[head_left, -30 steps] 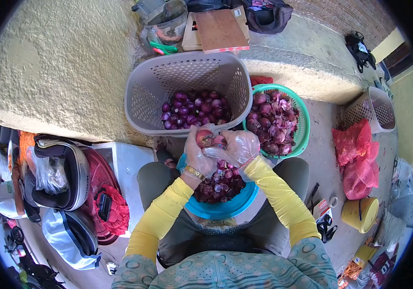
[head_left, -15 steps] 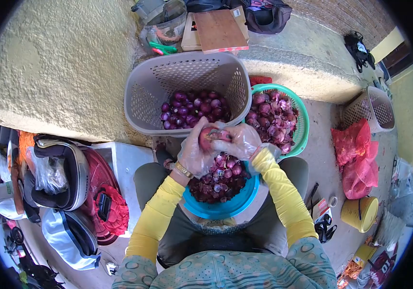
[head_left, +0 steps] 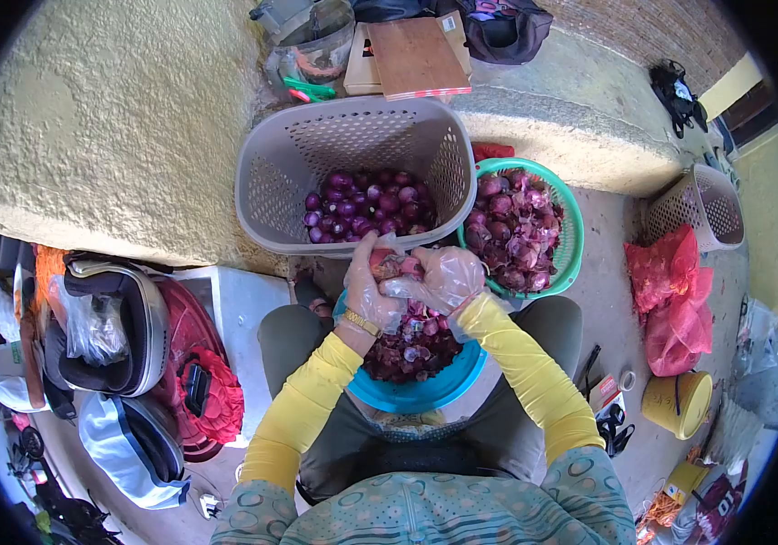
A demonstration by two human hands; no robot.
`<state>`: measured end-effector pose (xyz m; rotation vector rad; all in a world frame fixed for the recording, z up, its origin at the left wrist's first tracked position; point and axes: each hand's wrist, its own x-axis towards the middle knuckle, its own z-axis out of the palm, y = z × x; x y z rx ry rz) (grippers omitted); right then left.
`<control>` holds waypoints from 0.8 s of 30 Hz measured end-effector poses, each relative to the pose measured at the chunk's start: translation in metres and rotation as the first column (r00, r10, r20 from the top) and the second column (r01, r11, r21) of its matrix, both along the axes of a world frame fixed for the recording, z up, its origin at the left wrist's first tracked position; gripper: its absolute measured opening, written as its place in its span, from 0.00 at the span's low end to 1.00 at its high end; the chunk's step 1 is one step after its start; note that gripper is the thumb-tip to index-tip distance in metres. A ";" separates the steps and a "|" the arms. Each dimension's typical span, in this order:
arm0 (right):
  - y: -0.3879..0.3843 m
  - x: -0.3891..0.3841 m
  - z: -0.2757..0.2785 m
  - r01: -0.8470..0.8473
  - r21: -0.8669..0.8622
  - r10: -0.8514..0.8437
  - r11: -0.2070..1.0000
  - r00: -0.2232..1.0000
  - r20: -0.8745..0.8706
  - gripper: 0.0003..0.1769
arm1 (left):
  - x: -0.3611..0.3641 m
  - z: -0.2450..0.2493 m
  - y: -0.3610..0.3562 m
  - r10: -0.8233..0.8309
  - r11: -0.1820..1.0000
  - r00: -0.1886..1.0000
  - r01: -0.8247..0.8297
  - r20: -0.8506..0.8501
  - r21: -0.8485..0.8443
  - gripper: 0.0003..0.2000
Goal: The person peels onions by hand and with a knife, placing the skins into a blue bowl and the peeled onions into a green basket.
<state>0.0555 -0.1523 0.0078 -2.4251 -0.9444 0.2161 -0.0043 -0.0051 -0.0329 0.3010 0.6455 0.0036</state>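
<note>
here i've got my left hand (head_left: 371, 295) wrapped around a red onion (head_left: 384, 264), and my right hand (head_left: 452, 280) curls in, fingertips pinching its near side; whether a blade hides in there, i can't tell. both wear thin clear plastic gloves. the onion sits just above the blue basin (head_left: 418, 397), near the grey basket's (head_left: 266, 195) rim.

i'd call it light and firm, the flesh bruising if squeezed hard, the papery skin brittle and loose, a bit slippery through plastic. best hold: palm round the fat middle, other fingers at a dry end.

counting now: one blue basin between my knees, holding bulbs and dark skins; one green basket (head_left: 573, 245) to the right, heaped with skin-on bulbs; two grey baskets, the second (head_left: 720, 209) off right. the glossy purple onions (head_left: 361, 209) overlap too much to count. two yellow buckets (head_left: 668, 405), far right.
</note>
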 end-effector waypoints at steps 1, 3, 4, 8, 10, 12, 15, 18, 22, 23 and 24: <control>0.002 -0.003 -0.001 0.000 0.000 0.000 1.000 1.000 0.000 0.39 | 0.000 -0.004 -0.002 0.056 0.980 0.998 -0.056 0.004 0.191 0.12; 0.005 -0.009 -0.001 0.065 0.067 -0.062 0.996 0.997 -0.045 0.37 | 0.001 -0.004 -0.004 0.111 0.920 0.994 -0.111 0.020 0.375 0.13; 0.008 -0.012 -0.001 0.063 0.067 -0.060 0.996 0.997 -0.045 0.37 | 0.001 0.000 -0.004 0.139 0.958 0.988 -0.150 0.061 0.243 0.13; 0.010 -0.013 0.004 0.142 0.103 -0.106 0.984 0.949 -0.298 0.34 | 0.000 0.013 -0.006 0.191 0.978 0.978 -0.196 0.080 0.070 0.16; 0.004 -0.002 0.007 0.150 0.096 -0.105 0.984 0.924 -0.368 0.33 | 0.006 0.028 -0.005 0.103 0.991 0.990 -0.111 0.100 0.072 0.17; -0.004 0.017 0.013 0.036 0.118 0.006 0.992 0.939 -0.344 0.34 | 0.008 0.034 0.002 -0.055 0.992 0.989 0.038 0.139 0.123 0.19; -0.011 0.023 0.022 -0.055 0.077 0.074 0.995 0.959 -0.273 0.36 | 0.008 0.030 0.009 -0.223 0.973 0.959 0.209 0.176 0.094 0.19; -0.008 0.017 0.007 -0.083 0.104 0.096 0.991 0.988 -0.125 0.37 | 0.006 0.022 0.000 -0.113 0.993 0.985 0.108 0.133 0.047 0.18; 0.000 0.005 0.007 -0.036 0.085 0.045 0.996 0.994 -0.101 0.37 | 0.006 0.014 0.000 0.063 0.989 0.997 -0.068 0.040 0.135 0.19; 0.002 0.002 0.009 -0.003 0.044 0.009 0.999 0.990 -0.138 0.37 | 0.006 0.012 0.000 0.063 0.989 0.997 -0.068 0.040 0.135 0.19; 0.004 -0.001 0.008 -0.001 0.044 0.007 0.999 0.990 -0.137 0.37 | 0.006 0.013 -0.002 0.121 0.980 0.990 -0.131 0.077 0.149 0.19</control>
